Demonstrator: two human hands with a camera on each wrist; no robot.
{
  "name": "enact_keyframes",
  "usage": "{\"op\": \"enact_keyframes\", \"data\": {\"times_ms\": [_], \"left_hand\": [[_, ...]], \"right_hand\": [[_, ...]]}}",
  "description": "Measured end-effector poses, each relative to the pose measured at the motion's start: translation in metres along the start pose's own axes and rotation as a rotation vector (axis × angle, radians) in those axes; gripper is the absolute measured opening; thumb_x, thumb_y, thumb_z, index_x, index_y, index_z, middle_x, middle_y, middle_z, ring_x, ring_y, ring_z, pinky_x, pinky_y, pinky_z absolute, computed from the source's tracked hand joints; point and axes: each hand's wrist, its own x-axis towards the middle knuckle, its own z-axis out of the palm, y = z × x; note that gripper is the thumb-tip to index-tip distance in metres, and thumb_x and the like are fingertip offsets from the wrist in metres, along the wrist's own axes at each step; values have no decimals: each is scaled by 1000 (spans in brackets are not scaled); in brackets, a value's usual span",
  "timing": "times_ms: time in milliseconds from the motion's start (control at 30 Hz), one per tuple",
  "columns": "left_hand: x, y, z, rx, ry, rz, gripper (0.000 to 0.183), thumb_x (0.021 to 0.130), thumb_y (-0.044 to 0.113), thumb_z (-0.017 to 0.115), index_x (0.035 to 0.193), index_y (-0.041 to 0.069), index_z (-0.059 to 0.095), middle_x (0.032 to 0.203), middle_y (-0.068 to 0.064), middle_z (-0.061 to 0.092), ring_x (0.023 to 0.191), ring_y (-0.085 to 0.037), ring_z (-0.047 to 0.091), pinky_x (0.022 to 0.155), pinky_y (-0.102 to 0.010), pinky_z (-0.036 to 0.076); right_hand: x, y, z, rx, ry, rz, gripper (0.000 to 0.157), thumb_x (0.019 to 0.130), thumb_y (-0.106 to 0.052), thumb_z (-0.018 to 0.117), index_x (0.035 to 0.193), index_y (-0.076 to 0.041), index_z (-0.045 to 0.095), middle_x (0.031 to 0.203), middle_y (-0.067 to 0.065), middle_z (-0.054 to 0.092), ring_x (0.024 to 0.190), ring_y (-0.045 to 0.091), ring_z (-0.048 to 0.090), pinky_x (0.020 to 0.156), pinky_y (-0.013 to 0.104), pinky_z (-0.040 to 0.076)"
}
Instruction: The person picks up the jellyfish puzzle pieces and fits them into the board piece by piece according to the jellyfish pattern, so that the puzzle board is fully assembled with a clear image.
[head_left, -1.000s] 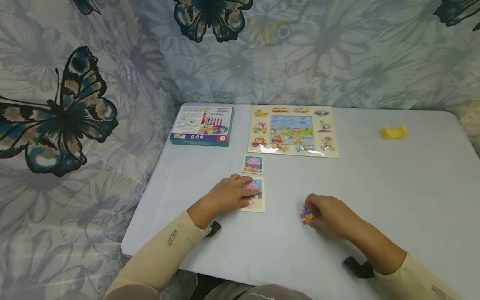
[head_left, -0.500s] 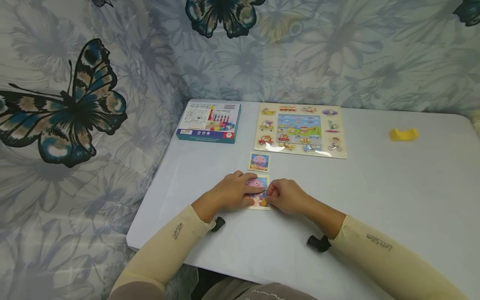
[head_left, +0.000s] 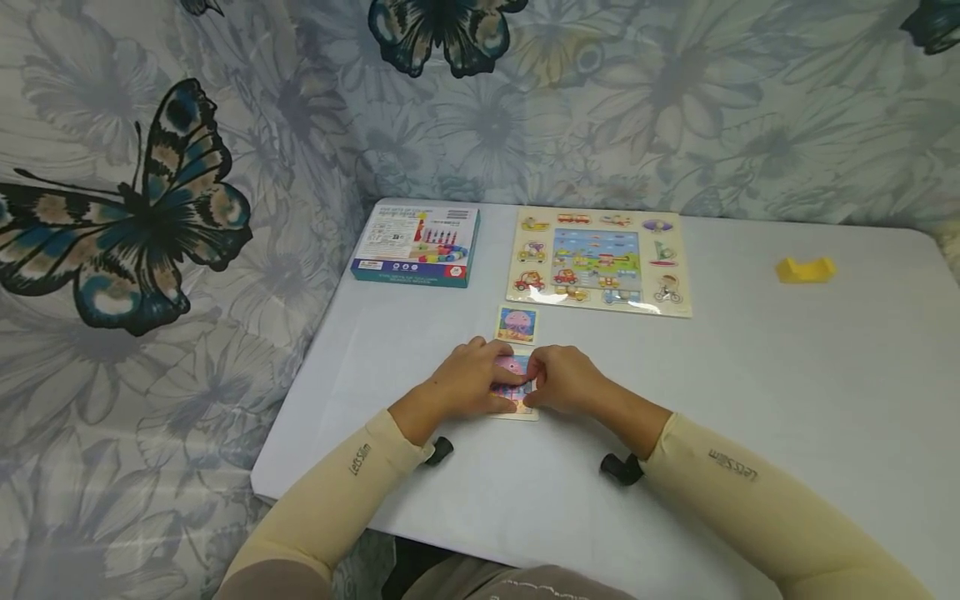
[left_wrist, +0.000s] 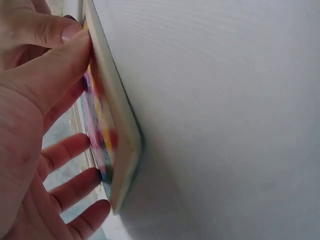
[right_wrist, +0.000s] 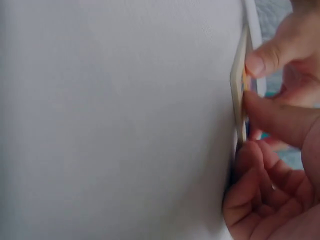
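Observation:
A small jigsaw board (head_left: 517, 416) with a pink jellyfish picture lies flat on the table. My left hand (head_left: 463, 385) rests over its left part with loosely spread fingers; in the left wrist view its thumb (left_wrist: 60, 67) presses the board's face. My right hand (head_left: 567, 381) is at the board's right edge, thumb and bent forefinger pinching at a colourful puzzle piece in the picture, mostly hidden. Its remaining fingers are curled against the table in the right wrist view. Just above the board lies a square card (head_left: 517, 324) with a matching jellyfish.
At the back left lies a flat printed box (head_left: 416, 243). A larger wooden puzzle board (head_left: 598, 306) with vehicle pictures lies behind the card. To the far right sits a yellow curved block (head_left: 806, 270). The white table (head_left: 675, 400) meets patterned fabric walls.
My right hand has carried the puzzle piece leftward onto the jigsaw board and moved slightly along its right edge. My left hand has stayed on the board. The head view has shifted slightly.

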Motion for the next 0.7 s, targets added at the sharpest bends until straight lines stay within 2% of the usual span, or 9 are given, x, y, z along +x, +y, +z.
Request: {"op": "enact_keyframes", "data": {"times_ms": [200,400,533,600,700], "left_hand": [[0,2,-1,-38,4,-30,49,85,56,78,131,42,68,148,1,51,122,-21,48,100,-39,46],[2,-1,-3,-30,16,-15,49,83,54,80,130,41,70,146,0,53,119,-21,50,98,-39,46],[-2,-2,1,-7,-28,8,52,88,52,76,137,39,65,151,-1,50,126,-24,49,104,-42,46],[-6,-5,2,-17,-66,3,59,90,52,74,145,39,58,156,0,45,135,-25,44,111,-44,42],[-15,-14,4,-70,-81,-71,68,91,53,72,153,40,47,164,2,35,147,-26,33,120,-49,33]], "right_hand": [[9,5,-1,-37,1,61,32,80,-33,88,83,-13,63,74,1,60,71,17,54,61,30,42],[16,5,2,-54,4,91,33,77,-32,89,80,-13,62,73,2,60,71,19,55,60,30,42],[10,3,8,-54,-15,79,28,84,-31,84,83,-13,62,71,1,60,67,17,55,59,29,43],[3,3,8,-68,-2,63,24,88,-30,79,86,-12,64,74,0,61,69,17,55,61,30,44],[-12,7,1,-123,78,41,23,93,-31,73,100,-9,70,93,7,68,87,24,63,78,39,53]]}}
